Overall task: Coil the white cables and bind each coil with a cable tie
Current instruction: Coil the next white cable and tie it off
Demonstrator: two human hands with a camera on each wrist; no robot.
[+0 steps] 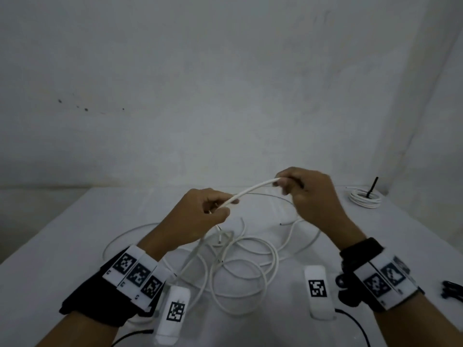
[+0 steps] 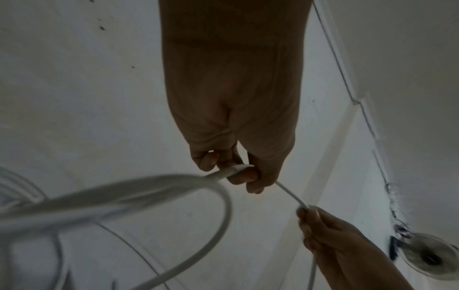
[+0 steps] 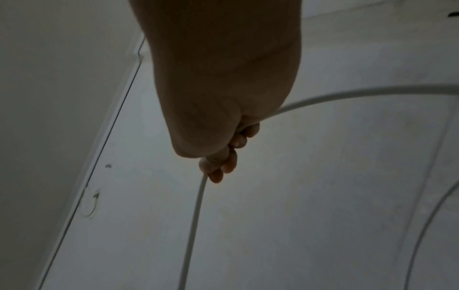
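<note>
Head view shows me both hands raised above the white table [image 1: 62, 246], with a short span of white cable [image 1: 250, 189] stretched between them in a gentle arch. My left hand [image 1: 200, 216] is closed on the lower end of that span: the thumb and curled fingers pinch it, and the cable runs on past the hand toward the loose loops [image 1: 240, 266] lying on the table below. My right hand [image 1: 308, 196] sits a little higher and farther back, fingers curled round the upper end of the span, knuckles toward me.

From the left wrist view I see the fingertips [image 2: 242, 176] of the left hand wrapped over the cable, which leaves the grip as a thin line toward the right hand [image 2: 330, 231] and swings the other way as a wide, blurred loop close to the lens. From the right wrist view the right hand's fingers [image 3: 228, 157] are folded tight on the cable; one length drops straight down from the grip and another curves off to the right.

At the far right corner of the table lies a finished coil [image 1: 364, 199] with a black cable tie [image 1: 372, 187] sticking up from it. More black cable ties [image 1: 452, 289] lie at the right edge, near my right wrist.
</note>
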